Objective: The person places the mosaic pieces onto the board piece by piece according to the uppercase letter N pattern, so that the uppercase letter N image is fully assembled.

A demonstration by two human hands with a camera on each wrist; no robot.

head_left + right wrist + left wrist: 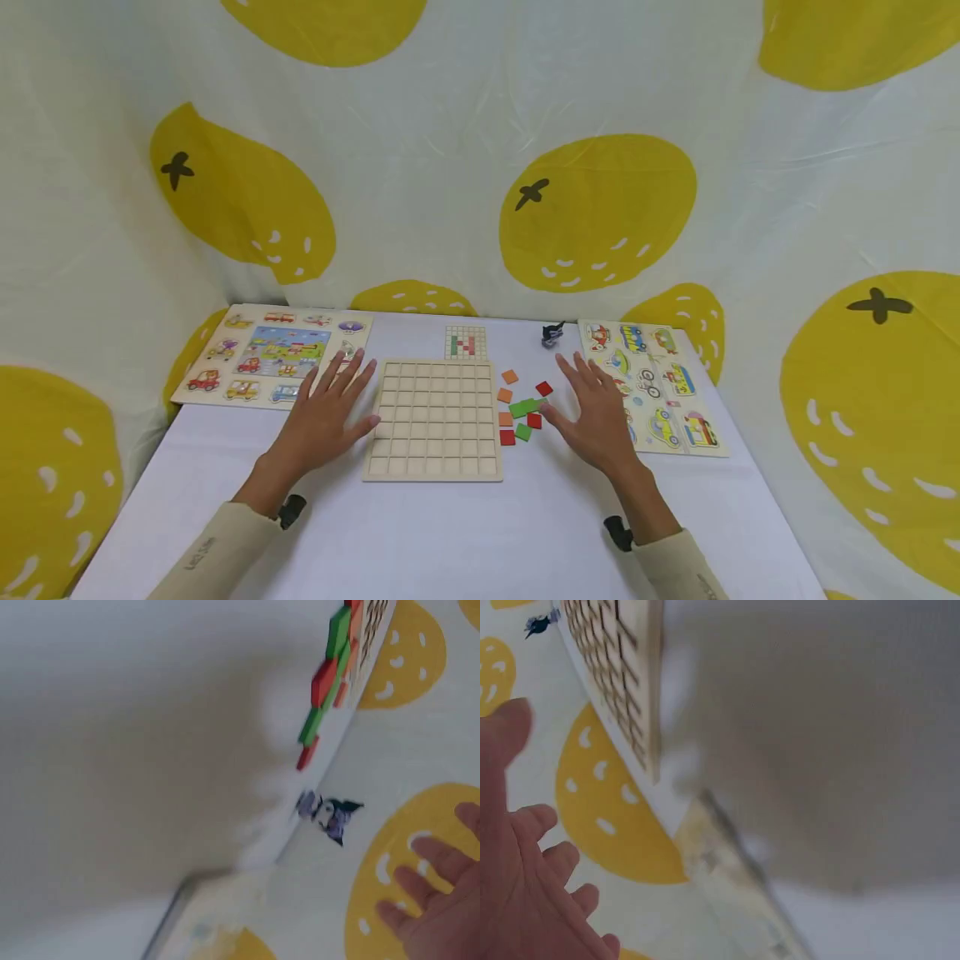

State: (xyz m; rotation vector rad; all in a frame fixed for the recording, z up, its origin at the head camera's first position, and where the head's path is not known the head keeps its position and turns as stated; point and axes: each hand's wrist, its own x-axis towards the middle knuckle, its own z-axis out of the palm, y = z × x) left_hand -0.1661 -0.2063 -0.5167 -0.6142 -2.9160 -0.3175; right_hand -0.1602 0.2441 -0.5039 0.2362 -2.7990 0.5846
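Two beige sleeves [221, 550] lay nearest us, reaching in over the white bench [435, 542]. We saw the left hand [321, 427] with fingers straight and spread, its thumb at the left edge of the wooden grid board [431, 429]; we could not tell whether they touched. The right hand [596, 421], likewise spread, was just beside the red, green and orange tiles [522, 408], which we found along the board's right side, with a patterned card [465, 343] behind it
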